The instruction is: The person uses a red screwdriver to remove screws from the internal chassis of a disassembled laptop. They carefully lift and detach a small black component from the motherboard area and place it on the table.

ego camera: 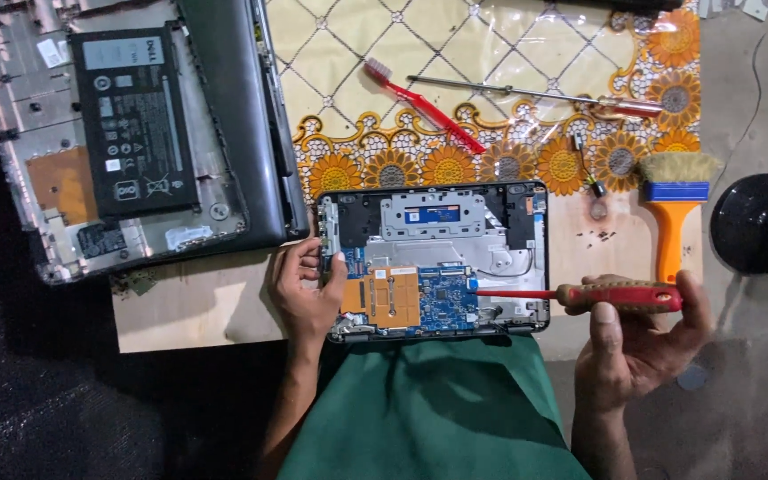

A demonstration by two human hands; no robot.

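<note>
in the head view, a small open laptop (437, 262) with its back cover off is seen lying at the near edge of the surface (188, 307), just above a green cloth (428, 409) on the lap. a blue circuit board (442, 298) and an orange patch (393, 298) are seen inside it.

the left hand (306, 289) is closed around the left edge of the small laptop, with the thumb laid on the inside. the right hand (642, 342) is closed around the red and tan handle of a screwdriver (580, 294). the screwdriver is held flat, and its tip is touching the right side of the blue board.

a bigger open laptop (135, 133) is laid at the far left corner of the surface, with a black battery (133, 120) inside it. a yellow cloth with sunflowers (491, 80) is spread over the far part of the surface. a red toothbrush (424, 105) and a long thin screwdriver (544, 95) are laid on that cloth, near each other. an orange brush with a blue band (673, 204) is laid near the right edge. some tiny screws (602, 236) are seen just beside it. a round black thing (760, 222) is seen off the right edge, well apart from the hands.
</note>
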